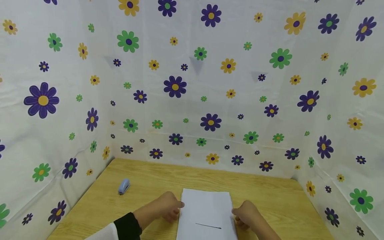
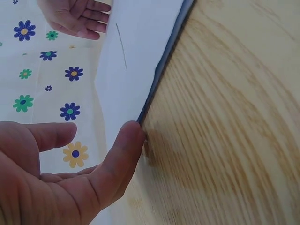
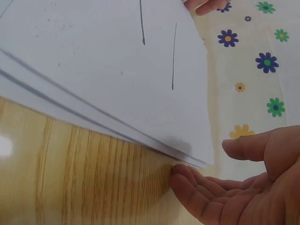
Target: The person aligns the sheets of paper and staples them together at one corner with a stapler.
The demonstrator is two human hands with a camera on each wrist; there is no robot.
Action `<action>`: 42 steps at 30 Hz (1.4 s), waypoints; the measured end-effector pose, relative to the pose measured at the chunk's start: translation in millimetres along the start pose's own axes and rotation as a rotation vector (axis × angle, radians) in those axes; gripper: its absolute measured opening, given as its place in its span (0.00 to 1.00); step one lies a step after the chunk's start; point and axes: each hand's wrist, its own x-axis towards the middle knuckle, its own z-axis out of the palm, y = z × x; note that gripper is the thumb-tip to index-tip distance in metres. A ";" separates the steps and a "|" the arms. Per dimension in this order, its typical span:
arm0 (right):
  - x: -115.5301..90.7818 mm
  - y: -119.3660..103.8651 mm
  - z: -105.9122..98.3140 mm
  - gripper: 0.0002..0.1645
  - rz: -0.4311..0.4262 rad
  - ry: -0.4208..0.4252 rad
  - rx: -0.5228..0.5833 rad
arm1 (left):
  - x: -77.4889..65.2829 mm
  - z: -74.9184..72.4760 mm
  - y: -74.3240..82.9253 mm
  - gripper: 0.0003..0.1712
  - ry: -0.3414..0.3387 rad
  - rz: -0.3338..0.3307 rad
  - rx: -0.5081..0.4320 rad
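Observation:
A stack of white paper sheets (image 1: 207, 208) lies on the table between the two hands, with a thin dark line drawn on the top sheet. In the right wrist view two such lines show on the paper (image 3: 108, 70), and its edges are slightly uneven. The left hand (image 1: 168, 206) is at the stack's left edge. Its fingertips touch the side of the paper (image 2: 131, 61) while the thumb stands apart. At the right edge is the right hand (image 1: 248, 214), with bent fingers (image 3: 197, 192) close by the sheets and its thumb raised away from them.
A small light-blue stapler (image 1: 124, 186) sits on the wooden table (image 1: 144, 180), left of the paper and beyond the left forearm. White flower-patterned sheeting (image 1: 192, 110) stands around the back and both sides of the table.

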 end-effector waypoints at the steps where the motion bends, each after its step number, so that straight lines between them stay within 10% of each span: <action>1: -0.1 0.1 0.9 0.13 0.004 -0.008 0.014 | 1.1 -0.1 0.2 0.18 -0.016 -0.016 -0.019; 8: -3.1 2.9 4.4 0.11 -0.013 -0.025 0.081 | 13.2 -7.7 1.0 0.31 -0.157 -0.126 -0.209; 20: -0.7 2.4 8.6 0.12 0.002 0.023 0.046 | 17.3 -7.3 11.1 0.30 -0.196 -0.297 -0.304; 30: -9.5 0.5 8.3 0.13 0.007 0.017 0.058 | 11.9 -5.9 11.3 0.43 -0.054 -0.202 -0.130; 42: -2.9 -5.6 7.9 0.20 0.064 -0.003 0.106 | 9.8 -0.8 19.3 0.42 -0.086 -0.248 -0.283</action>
